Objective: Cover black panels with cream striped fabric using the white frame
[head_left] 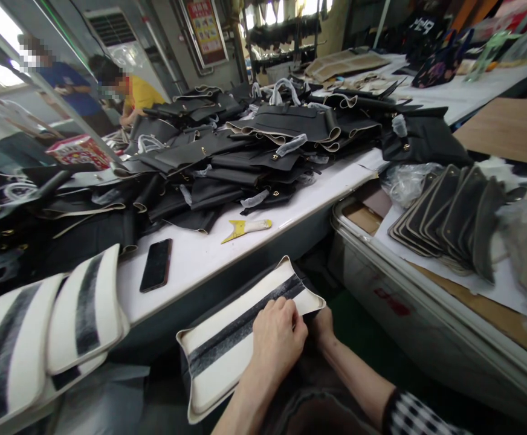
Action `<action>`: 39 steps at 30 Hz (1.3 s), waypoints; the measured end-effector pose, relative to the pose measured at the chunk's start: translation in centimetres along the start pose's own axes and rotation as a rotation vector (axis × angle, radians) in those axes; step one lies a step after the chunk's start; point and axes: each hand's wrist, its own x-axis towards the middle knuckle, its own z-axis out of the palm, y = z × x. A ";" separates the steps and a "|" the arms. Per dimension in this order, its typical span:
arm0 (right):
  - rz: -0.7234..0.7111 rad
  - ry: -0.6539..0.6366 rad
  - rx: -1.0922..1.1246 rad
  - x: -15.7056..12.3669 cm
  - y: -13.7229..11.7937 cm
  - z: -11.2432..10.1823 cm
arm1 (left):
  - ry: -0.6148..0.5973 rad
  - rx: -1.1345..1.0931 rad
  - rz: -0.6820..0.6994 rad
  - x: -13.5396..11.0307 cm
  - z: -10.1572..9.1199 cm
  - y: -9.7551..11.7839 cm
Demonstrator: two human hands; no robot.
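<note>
An unfinished bag [227,344] is tilted in front of me, its cream base showing a dark, scuffed stripe and raised corners. My left hand [279,332] lies across the base near its right end, fingers curled and thumb bent at the edge. At the right-hand corner, my right hand [322,323] grips the bag's side; most of its fingers are hidden behind the edge. Similar cream panels [84,308] with dark stripes are stacked at the left. On the white table beyond the bag are a black phone [156,266] and a yellow-and-white pointed tool [246,228].
Piles of black bag pieces [245,151] with plastic-wrapped hardware cover much of the table [290,217]. To the right, a large bin [358,266] carries a row of dark flaps [454,211]. Several people work at the back left, one in a yellow shirt [143,93].
</note>
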 end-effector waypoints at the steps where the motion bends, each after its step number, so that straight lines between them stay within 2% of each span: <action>1: -0.011 0.038 -0.014 -0.9 0.1 -1.0 | 0.004 -0.003 0.004 0.0 0.0 0.0; 3: -0.113 0.103 -0.061 -3.1 -0.1 -3.0 | 0.008 -0.010 0.008 0.1 0.0 0.0; 6: -0.522 0.081 -0.224 -5.9 -1.1 -5.1 | 0.006 -0.012 0.005 0.0 -0.1 0.0; 8: -0.785 0.016 -0.361 -6.9 -1.9 -5.5 | 0.006 -0.010 0.003 -0.1 -0.2 0.0; 10: -0.902 -0.028 -0.478 -7.0 -2.5 -5.1 | 0.012 -0.010 0.007 -0.1 -0.1 -0.1; 17: -0.974 0.001 -0.740 -5.9 -2.5 -3.5 | 0.031 -0.017 0.050 -1.0 0.1 -0.3; 20: -0.988 0.022 -0.762 -6.0 -2.6 -3.4 | 0.033 -0.063 0.056 -2.7 -0.2 -0.7; 26: -1.003 0.048 -0.768 -6.1 -2.4 -3.0 | 0.069 -0.096 -0.041 -6.0 -0.4 -2.3; 33: -1.019 0.136 -0.716 -6.5 -2.2 -1.6 | 0.122 -0.077 -0.117 -5.2 0.4 -2.7; 39: -1.079 0.130 -0.659 -7.4 -2.0 0.6 | 0.191 -0.174 -0.184 -5.4 0.9 -2.8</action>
